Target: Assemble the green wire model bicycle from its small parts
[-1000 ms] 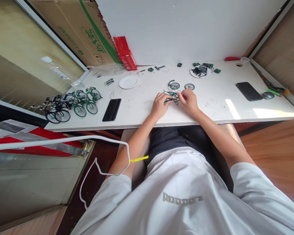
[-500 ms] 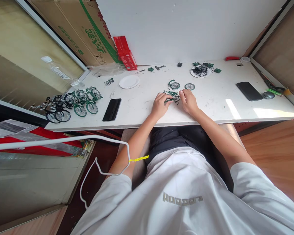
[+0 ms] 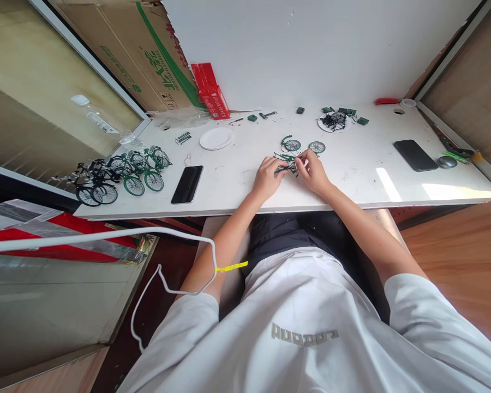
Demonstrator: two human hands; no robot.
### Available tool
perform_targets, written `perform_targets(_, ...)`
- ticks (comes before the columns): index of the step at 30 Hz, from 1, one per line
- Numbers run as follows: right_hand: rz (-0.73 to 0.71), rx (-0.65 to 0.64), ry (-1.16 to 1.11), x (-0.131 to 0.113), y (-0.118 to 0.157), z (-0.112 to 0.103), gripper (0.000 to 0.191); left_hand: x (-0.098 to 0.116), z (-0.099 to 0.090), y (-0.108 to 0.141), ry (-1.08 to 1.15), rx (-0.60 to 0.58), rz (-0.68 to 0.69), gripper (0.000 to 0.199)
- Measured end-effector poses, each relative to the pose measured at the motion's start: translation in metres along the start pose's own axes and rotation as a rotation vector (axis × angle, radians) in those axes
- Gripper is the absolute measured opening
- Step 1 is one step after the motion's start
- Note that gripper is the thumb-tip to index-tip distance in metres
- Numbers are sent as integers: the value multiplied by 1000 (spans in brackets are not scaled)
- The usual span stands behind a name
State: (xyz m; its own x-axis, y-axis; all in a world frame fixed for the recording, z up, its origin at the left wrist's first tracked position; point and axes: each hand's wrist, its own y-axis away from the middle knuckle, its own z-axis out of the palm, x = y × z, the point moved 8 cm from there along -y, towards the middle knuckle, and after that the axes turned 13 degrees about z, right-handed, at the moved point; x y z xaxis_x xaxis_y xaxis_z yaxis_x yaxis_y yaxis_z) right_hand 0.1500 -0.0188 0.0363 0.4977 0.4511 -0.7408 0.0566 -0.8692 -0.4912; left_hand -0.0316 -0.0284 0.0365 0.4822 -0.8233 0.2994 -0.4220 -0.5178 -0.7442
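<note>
My left hand pinches a small dark bicycle part just above the white table. My right hand is closed at the part's right end, thumb and forefinger together; whether they grip it or a smaller piece cannot be made out. Right behind the fingers lies a green toy bicycle frame, partly covered by them. Farther back are a spoked wheel with a green fender and a loose wheel.
Assembled toy bicycles crowd the table's left end. One phone lies left, another phone right. Behind are a white plate, a red box and a plate of black parts. A white bent rod crosses at left.
My right hand has shifted slightly left, and its fingers have turned inward over the dark part. My left hand keeps its hold nearly unmoved.
</note>
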Motion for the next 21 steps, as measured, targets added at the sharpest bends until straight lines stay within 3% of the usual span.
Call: perform_targets(21, 21, 19, -4, -1, -1, -3, 60, -2, 1, 3, 22, 19, 35, 15)
